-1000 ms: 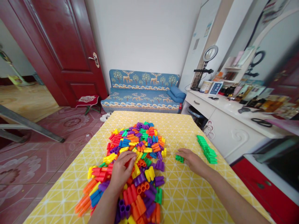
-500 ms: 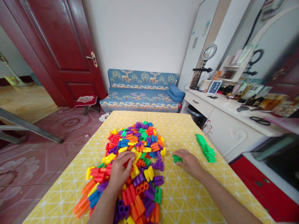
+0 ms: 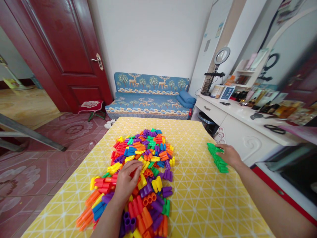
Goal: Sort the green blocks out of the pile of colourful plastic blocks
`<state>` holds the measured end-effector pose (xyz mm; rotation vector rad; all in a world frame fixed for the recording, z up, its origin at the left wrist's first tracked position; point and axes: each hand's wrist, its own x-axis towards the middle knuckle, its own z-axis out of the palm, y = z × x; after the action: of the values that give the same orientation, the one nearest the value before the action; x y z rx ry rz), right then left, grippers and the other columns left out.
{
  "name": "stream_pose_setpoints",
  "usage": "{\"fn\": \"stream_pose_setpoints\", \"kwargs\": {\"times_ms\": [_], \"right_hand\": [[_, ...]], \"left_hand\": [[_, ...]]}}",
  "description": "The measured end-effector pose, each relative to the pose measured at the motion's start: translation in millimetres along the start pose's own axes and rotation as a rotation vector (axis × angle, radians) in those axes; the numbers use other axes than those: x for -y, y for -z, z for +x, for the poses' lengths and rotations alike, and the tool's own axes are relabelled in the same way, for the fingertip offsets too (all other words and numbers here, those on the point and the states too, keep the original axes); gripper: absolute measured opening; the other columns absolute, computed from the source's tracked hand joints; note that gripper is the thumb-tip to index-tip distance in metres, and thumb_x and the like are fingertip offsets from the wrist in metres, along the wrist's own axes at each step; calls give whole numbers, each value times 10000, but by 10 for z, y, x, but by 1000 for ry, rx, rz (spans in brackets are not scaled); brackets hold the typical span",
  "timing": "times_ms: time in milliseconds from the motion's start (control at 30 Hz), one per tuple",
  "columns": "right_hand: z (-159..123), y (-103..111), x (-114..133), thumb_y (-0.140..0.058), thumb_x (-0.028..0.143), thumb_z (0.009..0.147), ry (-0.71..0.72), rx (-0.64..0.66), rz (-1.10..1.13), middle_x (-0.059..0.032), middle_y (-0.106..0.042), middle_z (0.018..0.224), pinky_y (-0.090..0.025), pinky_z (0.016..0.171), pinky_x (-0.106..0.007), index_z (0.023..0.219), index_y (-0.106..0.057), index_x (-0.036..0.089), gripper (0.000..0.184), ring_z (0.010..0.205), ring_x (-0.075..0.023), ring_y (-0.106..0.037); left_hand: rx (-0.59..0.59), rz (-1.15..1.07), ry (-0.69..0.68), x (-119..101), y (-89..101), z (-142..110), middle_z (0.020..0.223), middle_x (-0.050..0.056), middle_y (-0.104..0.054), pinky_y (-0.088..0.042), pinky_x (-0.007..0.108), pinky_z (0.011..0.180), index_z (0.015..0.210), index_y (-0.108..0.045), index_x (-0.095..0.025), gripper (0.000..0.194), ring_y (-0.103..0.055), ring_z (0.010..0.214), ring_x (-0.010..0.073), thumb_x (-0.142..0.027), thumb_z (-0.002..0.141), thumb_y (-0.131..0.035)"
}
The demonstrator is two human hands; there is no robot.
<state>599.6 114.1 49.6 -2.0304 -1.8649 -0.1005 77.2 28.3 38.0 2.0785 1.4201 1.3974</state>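
Observation:
A large heap of plastic tube-shaped building blocks (image 3: 145, 206) in red, orange, yellow, green, blue and purple covers the left and middle of the table. My left hand (image 3: 127, 180) rests over the heap, fingers curved and the thumb a little apart, with nothing visible between them. At the table's right side lies a row of green blocks (image 3: 219, 162) set close together. My right hand (image 3: 229, 154) is at the far part of this row, its fingers closed on a green block that is mostly hidden and merges with the row.
A yellow patterned cloth (image 3: 198, 198) covers the table. Beyond it stands a blue sofa (image 3: 151, 99). To the right is a white dressing table (image 3: 237, 115) with bottles, scissors (image 3: 274, 129) and a ring light (image 3: 222, 55). A red stool (image 3: 91, 105) stands by the door at left.
My right hand has carried the green block from beside the heap rightward to the green row. My left hand stays in place over the heap.

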Motion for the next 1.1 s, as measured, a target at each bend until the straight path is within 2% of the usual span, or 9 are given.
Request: {"fn": "stream_pose_setpoints", "kwargs": {"times_ms": [167,300,400,567,733,900,1000,1100], "right_hand": [[73,-69,-50,-627,233,633,-39,108,66,-56,-717,1068,-509,865,-337,982,-718,215,361,979,-254,-664],[89,-45,-25,-594,155,601,-74,131,79,-45,-721,1057,-498,887,-317,953,-725,215,381,993,-242,-662],[68,-48,20,-601,176,617,-99,116,85,-67,-710,1084,-495,885,-315,969,-724,192,374,1016,-253,-650],[-13,-132,98,-637,384,686,-179,62,123,-83,-715,1049,-530,776,-354,1009,-706,189,383,923,-272,-670],[-98,-164,108,-559,356,741,-203,-29,219,-70,-723,1031,-527,796,-348,1042,-691,191,368,906,-247,-677],[-143,-114,16,-523,366,764,-254,-107,342,-67,-734,1000,-519,830,-356,969,-713,201,325,914,-248,-678],[-167,-102,-58,-536,384,756,-310,-124,411,-90,-733,1001,-510,868,-387,946,-718,178,334,947,-269,-672],[-195,-117,-102,-580,406,730,-306,-94,470,-110,-730,1007,-517,871,-383,959,-711,156,363,950,-268,-675]], "left_hand": [[1,-1,4,-13,9,-1,971,61,-704,-524,343,869,927,-729,-211,194,-644,948,202,-293,883,-559],[4,-1,6,-14,14,-4,968,66,-704,-525,349,863,928,-730,-211,198,-644,945,207,-298,883,-558],[7,-3,7,-5,9,-2,968,65,-705,-523,353,868,931,-730,-213,198,-643,946,205,-297,885,-556],[-2,-3,6,-9,8,4,963,67,-707,-528,355,859,918,-731,-213,203,-647,941,209,-302,885,-552],[0,1,12,-19,12,4,961,64,-710,-528,353,863,913,-731,-215,199,-651,944,209,-300,882,-555],[-3,0,15,-12,9,6,964,66,-706,-529,354,861,903,-726,-209,198,-651,943,210,-307,882,-556],[0,5,10,-4,7,5,961,65,-706,-526,346,862,906,-726,-204,198,-649,943,207,-306,881,-558],[5,4,12,5,5,1,965,66,-703,-524,342,864,910,-725,-200,201,-647,945,204,-306,883,-557]]}}
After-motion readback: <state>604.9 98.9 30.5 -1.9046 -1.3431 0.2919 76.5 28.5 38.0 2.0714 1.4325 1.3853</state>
